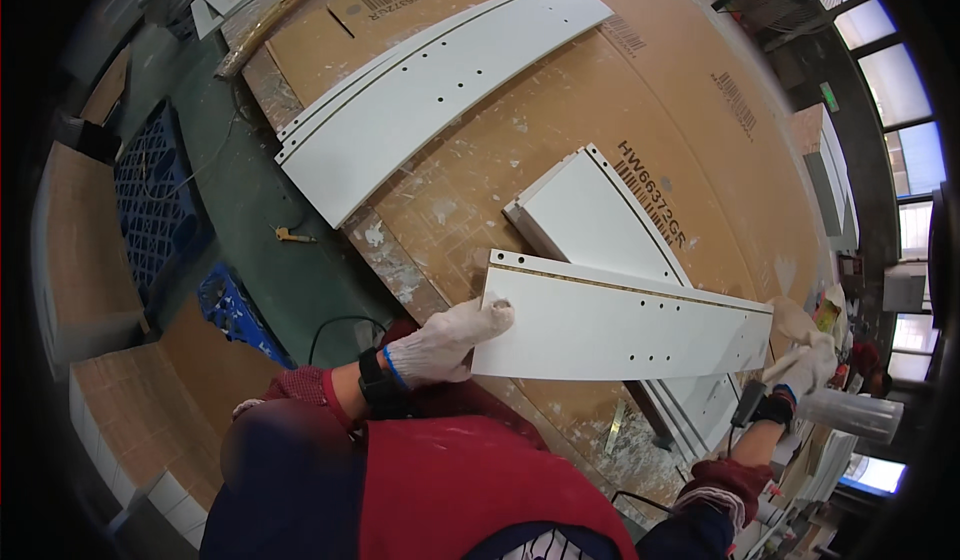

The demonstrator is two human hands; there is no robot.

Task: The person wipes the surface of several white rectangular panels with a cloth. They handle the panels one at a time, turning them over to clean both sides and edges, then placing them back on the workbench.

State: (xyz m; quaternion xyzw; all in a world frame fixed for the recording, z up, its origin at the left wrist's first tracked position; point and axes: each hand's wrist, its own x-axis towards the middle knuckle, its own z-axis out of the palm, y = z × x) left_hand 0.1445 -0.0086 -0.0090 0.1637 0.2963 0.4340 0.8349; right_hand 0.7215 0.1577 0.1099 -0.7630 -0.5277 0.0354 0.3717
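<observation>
A long white panel (590,325) with drilled holes and a groove along its far edge is held level between my two gloved hands. My left hand (455,340) is closed on its left end, thumb on top and fingers hidden beneath. At the right end is my right hand (805,362), also closed on the panel, its fingers partly out of sight. Under and beyond the held panel lie more white panels (575,205), set at a slant across it. Farther left on the table, similar white panels (430,95) lie side by side, with matching holes and grooves.
Brown cardboard (720,170) with printed marks covers the worktable. A wrapped roll (270,25) lies at its far left edge. On the green floor are a yellow tool (293,235) and a blue plastic pallet (160,200). A clear cylinder (850,415) stands beside my right wrist.
</observation>
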